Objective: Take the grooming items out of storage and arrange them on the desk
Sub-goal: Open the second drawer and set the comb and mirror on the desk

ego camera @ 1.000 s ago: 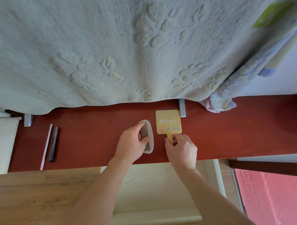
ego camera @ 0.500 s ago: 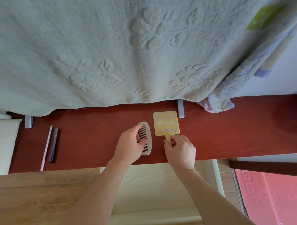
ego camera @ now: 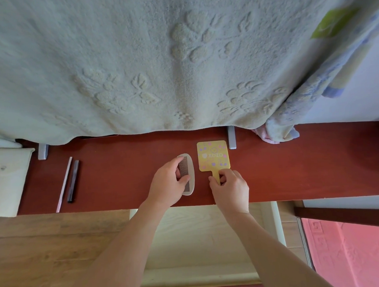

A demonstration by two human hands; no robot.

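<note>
**Supervisor:** Status of the grooming items?

**Inspector:** Four items lie on the counter [ego camera: 304, 166]. At the left are a pale stick [ego camera: 65, 181] and a dark stick [ego camera: 73, 181], side by side and untouched; too slim to identify. Near the middle are a comb [ego camera: 189, 168] and a yellow hand mirror [ego camera: 213, 156]. They lie just beside each other with a narrow gap between them, both flat on the surface.

**Supervisor:** And the hands?

**Inspector:** The left hand [ego camera: 167, 186] grips the comb, thumb and fingers curled round its lower half. The right hand [ego camera: 230, 190] pinches the mirror's handle between thumb and fingers. Neither item is lifted.

**Supervisor:** Your assessment of progress?

**Inspector:** Well advanced, in my judgement. The two sticks appear finished with. The comb and mirror are down and roughly parallel, so this reads as final placement or straightening, with release not yet done.

**Supervisor:** What is outstanding?

**Inspector:** Letting go of both items, at minimum. A pale drawer [ego camera: 199, 236] stands open below the counter's front edge, largely hidden by the forearms. I cannot tell whether anything remains inside. A blanket [ego camera: 137, 58] hangs over the back of the counter and could conceal more.
</note>
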